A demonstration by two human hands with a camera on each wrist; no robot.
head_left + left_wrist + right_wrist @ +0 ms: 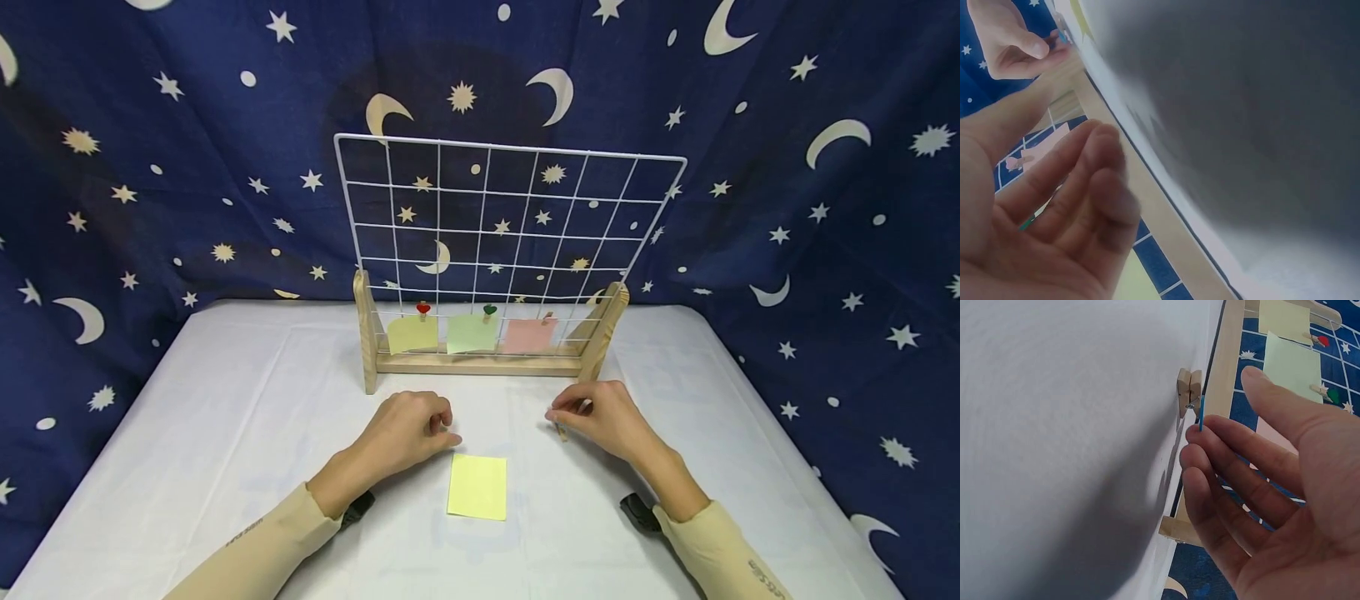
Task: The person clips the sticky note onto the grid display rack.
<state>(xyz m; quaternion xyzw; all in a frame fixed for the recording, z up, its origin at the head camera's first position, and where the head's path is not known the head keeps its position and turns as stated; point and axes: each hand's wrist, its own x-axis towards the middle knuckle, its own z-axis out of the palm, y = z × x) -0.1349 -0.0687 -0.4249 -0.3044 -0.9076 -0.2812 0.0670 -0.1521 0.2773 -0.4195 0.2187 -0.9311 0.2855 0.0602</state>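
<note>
My right hand (606, 418) is low over the table, right of centre, its fingertips at a small wooden clothespin (1184, 389). In the right wrist view a flat blue piece (1202, 414) on that clothespin meets the fingertips, while the thumb stands apart from them. Left of centre, my left hand (408, 427) hovers with loosely bent fingers and holds nothing. Just in front of it lies a yellow sticky note or pad (477, 487).
Behind the hands stands a white wire grid (510, 193) in a wooden stand (480, 364). Clothespins hold a yellow note (412, 334), a green note (472, 332) and a pink note (528, 336) on its lower part. A dark blue curtain (225, 175) hangs behind the table.
</note>
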